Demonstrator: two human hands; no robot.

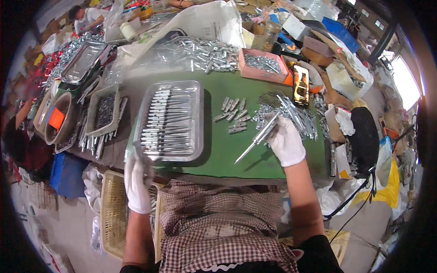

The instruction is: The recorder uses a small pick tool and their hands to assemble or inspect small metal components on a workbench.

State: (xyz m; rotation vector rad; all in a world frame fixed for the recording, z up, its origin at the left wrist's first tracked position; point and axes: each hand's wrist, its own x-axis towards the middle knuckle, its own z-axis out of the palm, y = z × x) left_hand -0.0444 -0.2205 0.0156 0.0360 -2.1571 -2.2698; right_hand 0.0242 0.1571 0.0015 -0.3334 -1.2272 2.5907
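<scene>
My right hand [287, 142], in a white glove, is closed around a slim silver metal tool [259, 137] with a thick body and a thin shaft pointing down to the left. Beside that hand lie a heap of small metal parts [264, 114] and a bundle of long thin metal rods [298, 119]. My left hand [137, 179], also gloved, is at the table's front edge by the tray's lower left corner. Motion smears its fingers. The clear plastic tray [199, 123] holds a column of similar silver tools [166, 120]. Several short metal cylinders [234, 109] lie between tray and heap.
A green mat [218, 159] covers the table. Behind are a pink box [264, 75] of small parts, a phone [301, 85] and a pile of metal pieces [205, 54]. Left stand parts bins [93, 129]. A yellow basket [111, 214] sits below. Another person [88, 19] is far left.
</scene>
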